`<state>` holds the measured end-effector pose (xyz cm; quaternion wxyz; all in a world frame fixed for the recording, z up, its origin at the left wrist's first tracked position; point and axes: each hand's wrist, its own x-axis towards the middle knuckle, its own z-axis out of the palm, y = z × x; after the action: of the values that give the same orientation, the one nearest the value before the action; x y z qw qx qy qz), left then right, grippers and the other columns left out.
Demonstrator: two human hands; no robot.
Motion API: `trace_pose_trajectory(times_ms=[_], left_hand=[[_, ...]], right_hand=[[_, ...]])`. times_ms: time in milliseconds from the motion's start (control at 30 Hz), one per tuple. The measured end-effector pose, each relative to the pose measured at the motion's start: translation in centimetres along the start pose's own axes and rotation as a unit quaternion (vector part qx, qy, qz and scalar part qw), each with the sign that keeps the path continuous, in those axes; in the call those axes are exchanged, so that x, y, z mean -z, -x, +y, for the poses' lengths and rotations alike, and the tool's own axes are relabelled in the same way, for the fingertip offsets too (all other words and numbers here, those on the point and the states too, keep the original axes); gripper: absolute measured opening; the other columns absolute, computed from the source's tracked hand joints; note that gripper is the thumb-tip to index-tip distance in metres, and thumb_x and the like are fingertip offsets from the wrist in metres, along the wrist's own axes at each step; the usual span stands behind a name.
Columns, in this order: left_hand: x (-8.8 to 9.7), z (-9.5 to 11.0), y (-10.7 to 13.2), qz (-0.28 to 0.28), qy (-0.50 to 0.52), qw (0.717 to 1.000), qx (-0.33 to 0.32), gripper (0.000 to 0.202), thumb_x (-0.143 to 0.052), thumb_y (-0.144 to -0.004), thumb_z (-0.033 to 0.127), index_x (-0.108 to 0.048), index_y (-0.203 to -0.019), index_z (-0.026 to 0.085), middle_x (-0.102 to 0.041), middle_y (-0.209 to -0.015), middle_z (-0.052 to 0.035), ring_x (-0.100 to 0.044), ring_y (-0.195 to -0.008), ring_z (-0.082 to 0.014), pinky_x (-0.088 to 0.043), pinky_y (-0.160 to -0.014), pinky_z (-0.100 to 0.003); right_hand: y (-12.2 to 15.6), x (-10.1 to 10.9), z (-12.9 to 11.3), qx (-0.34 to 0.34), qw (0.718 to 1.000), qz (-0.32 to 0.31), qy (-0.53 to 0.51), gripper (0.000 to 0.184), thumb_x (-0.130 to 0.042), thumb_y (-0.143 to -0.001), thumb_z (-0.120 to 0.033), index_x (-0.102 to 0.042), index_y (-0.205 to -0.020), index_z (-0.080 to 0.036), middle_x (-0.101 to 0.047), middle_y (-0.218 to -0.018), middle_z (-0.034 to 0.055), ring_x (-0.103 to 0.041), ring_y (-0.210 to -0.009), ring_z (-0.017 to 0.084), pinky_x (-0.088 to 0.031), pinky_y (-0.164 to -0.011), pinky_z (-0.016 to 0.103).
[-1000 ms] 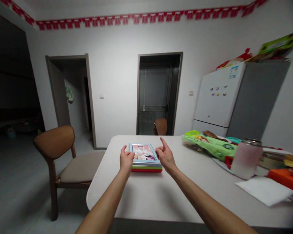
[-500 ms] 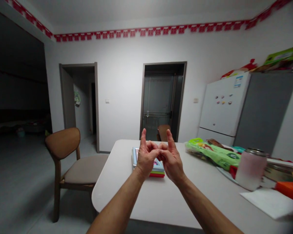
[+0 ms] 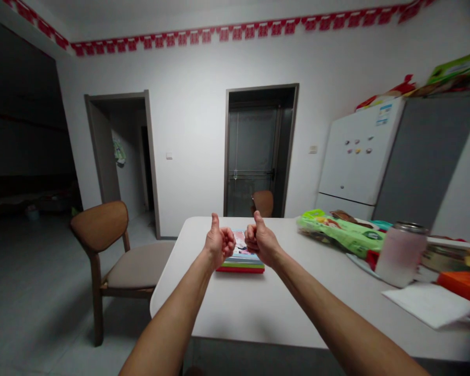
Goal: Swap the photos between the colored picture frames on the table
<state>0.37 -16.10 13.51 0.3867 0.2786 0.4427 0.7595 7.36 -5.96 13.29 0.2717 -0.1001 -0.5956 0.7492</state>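
Observation:
My left hand (image 3: 218,243) and my right hand (image 3: 260,241) are raised side by side over the white table (image 3: 258,308), each curled into a fist with the thumb pointing up. Neither holds anything. Behind and just below them lies a small stack of flat things (image 3: 241,259): a photo frame with a pale blue edge on top, green and red layers beneath. The hands hide most of the frame's picture.
A wooden chair (image 3: 113,250) stands at the table's left end, another chair (image 3: 263,202) at the far end. On the right lie a green snack bag (image 3: 340,235), a pink jar (image 3: 399,255), white paper (image 3: 426,305) and an orange box (image 3: 462,286). A fridge (image 3: 356,156) stands behind.
My hands left the photo frame, rose and met with index fingers up, then drew slightly apart and lower into fists with thumbs up. The stack stays on the table.

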Motion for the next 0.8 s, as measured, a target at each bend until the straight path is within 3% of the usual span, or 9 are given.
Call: trace_pose_trajectory(times_ms=[67,233,300,367,467,567,633,733,800], left_hand=[[-0.1,0.2,0.0,0.001,-0.009,1.0,0.017,0.066,-0.016,-0.071,0.07,-0.039,-0.041,0.016,-0.037,-0.028,0.0025,-0.023,-0.021,-0.0035,-0.009,-0.029,-0.016],[0.5,-0.8,-0.5,0.036,-0.026,0.998,0.037,0.066,-0.017,-0.07,0.071,-0.039,-0.041,0.016,-0.037,-0.028,0.003,-0.024,-0.021,-0.003,-0.01,-0.028,-0.015],[1.3,-2.0,-0.9,0.06,-0.032,0.997,0.047,0.065,-0.019,-0.07,0.07,-0.041,-0.042,0.015,-0.038,-0.028,0.0027,-0.025,-0.021,-0.0029,-0.01,-0.028,-0.014],[2.2,-3.8,-1.3,0.089,-0.039,0.994,0.057,0.061,-0.025,-0.074,0.064,-0.043,-0.045,0.014,-0.04,-0.029,0.0024,-0.027,-0.021,-0.003,-0.012,-0.027,-0.013],[3.6,-7.0,-1.4,0.135,-0.047,0.987,0.079,0.045,-0.036,-0.081,0.046,-0.049,-0.054,0.012,-0.047,-0.036,0.0017,-0.037,-0.026,-0.0037,-0.022,-0.029,-0.012],[4.6,-9.7,-1.6,0.158,-0.059,0.981,0.1,0.026,-0.043,-0.081,0.028,-0.053,-0.066,0.01,-0.056,-0.049,-0.0038,-0.051,-0.038,-0.009,-0.037,-0.036,-0.016],[4.7,-10.9,-1.8,0.165,-0.065,0.98,0.091,0.018,-0.044,-0.08,0.022,-0.054,-0.071,0.01,-0.06,-0.058,-0.0063,-0.057,-0.048,-0.0127,-0.045,-0.044,-0.022],[3.8,-11.8,-2.0,0.191,-0.072,0.979,0.021,0.016,-0.037,-0.08,0.016,-0.053,-0.08,0.015,-0.061,-0.068,-0.0021,-0.058,-0.059,-0.0115,-0.048,-0.057,-0.023],[2.8,-11.8,-1.5,0.216,-0.092,0.971,-0.042,0.018,-0.036,-0.078,0.014,-0.053,-0.082,0.018,-0.06,-0.073,0.0017,-0.058,-0.065,-0.0096,-0.047,-0.062,-0.02]], right_hand=[[-0.5,-0.3,0.3,0.022,0.994,0.008,0.106,0.056,-0.02,-0.066,-0.07,-0.024,-0.041,-0.021,-0.018,-0.032,-0.0096,-0.014,-0.027,0.004,-0.013,-0.029,0.018],[-2.3,0.1,2.6,0.081,0.938,0.029,0.335,0.058,0.004,-0.071,-0.063,-0.026,-0.045,-0.022,-0.021,-0.035,-0.0081,-0.02,-0.029,0.006,-0.023,-0.032,0.021],[-2.9,0.8,3.9,0.097,0.916,0.04,0.388,0.058,-0.004,-0.075,-0.059,-0.037,-0.047,-0.02,-0.033,-0.038,-0.0044,-0.032,-0.034,0.007,-0.03,-0.039,0.022],[-3.2,1.9,5.3,0.117,0.88,0.049,0.457,0.049,-0.027,-0.075,-0.055,-0.049,-0.055,-0.016,-0.049,-0.051,0.0016,-0.046,-0.05,0.011,-0.036,-0.051,0.024],[-2.8,3.8,7.2,0.136,0.818,0.045,0.557,0.024,-0.058,-0.061,-0.037,-0.058,-0.074,-0.016,-0.059,-0.081,0.0073,-0.05,-0.082,0.019,-0.035,-0.072,0.033],[-1.8,5.0,8.4,0.139,0.768,0.027,0.625,0.021,-0.057,-0.062,-0.021,-0.058,-0.082,-0.016,-0.056,-0.094,0.01,-0.044,-0.095,0.023,-0.03,-0.08,0.039],[-0.8,5.1,8.8,0.141,0.747,0.005,0.65,0.022,-0.054,-0.063,-0.019,-0.057,-0.085,-0.017,-0.055,-0.096,0.0092,-0.043,-0.096,0.023,-0.03,-0.081,0.039],[1.1,4.6,9.1,0.148,0.733,-0.032,0.664,0.028,-0.056,-0.062,-0.026,-0.055,-0.089,-0.019,-0.054,-0.098,0.0061,-0.043,-0.096,0.021,-0.031,-0.082,0.037],[2.3,4.3,8.9,0.161,0.744,-0.036,0.648,0.034,-0.055,-0.063,-0.034,-0.054,-0.094,-0.021,-0.053,-0.1,0.0048,-0.042,-0.097,0.021,-0.032,-0.081,0.037]])
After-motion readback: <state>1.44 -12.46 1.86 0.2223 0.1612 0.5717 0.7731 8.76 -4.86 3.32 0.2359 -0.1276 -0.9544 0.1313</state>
